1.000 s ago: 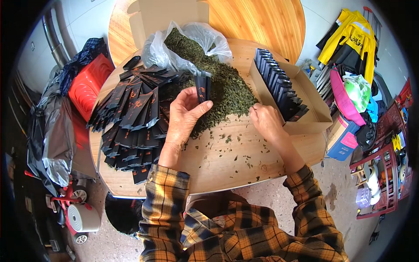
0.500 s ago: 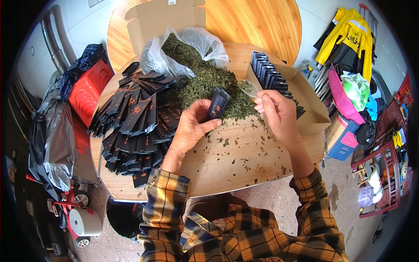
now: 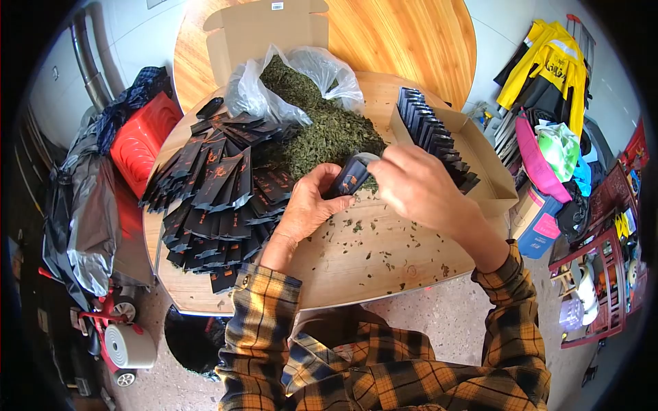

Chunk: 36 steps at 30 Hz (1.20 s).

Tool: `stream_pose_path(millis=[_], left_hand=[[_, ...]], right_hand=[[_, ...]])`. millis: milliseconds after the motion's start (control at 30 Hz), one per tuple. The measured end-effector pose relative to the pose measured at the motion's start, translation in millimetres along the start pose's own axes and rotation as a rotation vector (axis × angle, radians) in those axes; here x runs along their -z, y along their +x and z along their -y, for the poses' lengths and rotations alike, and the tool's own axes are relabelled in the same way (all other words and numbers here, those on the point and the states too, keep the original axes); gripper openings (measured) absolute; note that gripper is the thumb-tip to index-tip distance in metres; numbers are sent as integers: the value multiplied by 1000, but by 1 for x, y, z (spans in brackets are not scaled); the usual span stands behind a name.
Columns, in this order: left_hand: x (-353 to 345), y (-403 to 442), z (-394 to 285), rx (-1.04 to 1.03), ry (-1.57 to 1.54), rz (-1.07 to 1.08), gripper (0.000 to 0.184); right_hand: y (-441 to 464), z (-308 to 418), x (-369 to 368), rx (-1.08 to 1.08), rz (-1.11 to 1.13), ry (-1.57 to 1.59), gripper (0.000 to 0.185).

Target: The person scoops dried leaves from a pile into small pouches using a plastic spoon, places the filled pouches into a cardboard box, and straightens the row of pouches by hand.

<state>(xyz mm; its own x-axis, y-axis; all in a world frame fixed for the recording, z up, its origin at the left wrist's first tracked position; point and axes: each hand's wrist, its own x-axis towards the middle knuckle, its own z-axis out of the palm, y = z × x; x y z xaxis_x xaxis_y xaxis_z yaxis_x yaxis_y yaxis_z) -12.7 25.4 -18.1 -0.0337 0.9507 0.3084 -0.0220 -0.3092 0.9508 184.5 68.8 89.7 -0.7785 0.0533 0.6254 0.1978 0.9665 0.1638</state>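
My left hand [image 3: 310,207] is wrapped around a small black packet [image 3: 347,178] with orange print, held tilted with its mouth up. At that mouth is the pale, see-through end of a small scoop [image 3: 366,157], pinched in my right hand [image 3: 419,186]; its handle is hidden by my fingers. Just behind both hands lies a heap of dried green leaves [image 3: 336,140], spilling from a clear plastic bag [image 3: 250,92]. To the left of my left hand, many flat black packets [image 3: 223,181] are piled on the wooden table [image 3: 329,274].
At the right stands an open cardboard box [image 3: 492,154] with a row of upright black packets [image 3: 430,130]. Loose leaf bits dot the tabletop in front. A cardboard flap [image 3: 267,31] rises behind the bag. A red plastic stool [image 3: 140,140] is at the left.
My right hand has moved left with the scoop, from the leaf heap's right edge to the packet's mouth. The packet in my left hand now leans more to the right.
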Motion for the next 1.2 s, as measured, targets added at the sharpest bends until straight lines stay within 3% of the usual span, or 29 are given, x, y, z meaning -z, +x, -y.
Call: stream_pose_path(millis=[167,267,367,633,867,900,1000,1100,1167,1200], left_hand=[[2,0,-5,3,-41,2,40],[8,1,-13,-1,-336,-87,34],[8,1,-13,35,-448,-28,33],[11,1,-11,60,-555,31,36],[1,-2,-9,164,-829,-28,44],[-1,-1,-9,167,-855,-38,39],[-7,-3,-9,128,-619,-21,42],[-17,-7,-15,152,-490,42,44],[-21,-9,-15,188,-448,77,40],[-22,-9,-12,174,-375,109,38]], right_hand=[[-1,4,5,26,-123,-115,20],[-24,-4,4,-337,-176,89,13],[-57,0,-18,-470,-76,333,10],[-103,26,-70,-377,-20,195,17],[-98,32,-63,-296,41,113,45],[-97,30,-61,-310,59,143,50],[-88,25,-47,-332,-129,205,46],[-77,18,-33,-668,-138,656,38],[-74,5,-32,-670,-161,704,39],[-71,1,-32,-687,-188,888,38]])
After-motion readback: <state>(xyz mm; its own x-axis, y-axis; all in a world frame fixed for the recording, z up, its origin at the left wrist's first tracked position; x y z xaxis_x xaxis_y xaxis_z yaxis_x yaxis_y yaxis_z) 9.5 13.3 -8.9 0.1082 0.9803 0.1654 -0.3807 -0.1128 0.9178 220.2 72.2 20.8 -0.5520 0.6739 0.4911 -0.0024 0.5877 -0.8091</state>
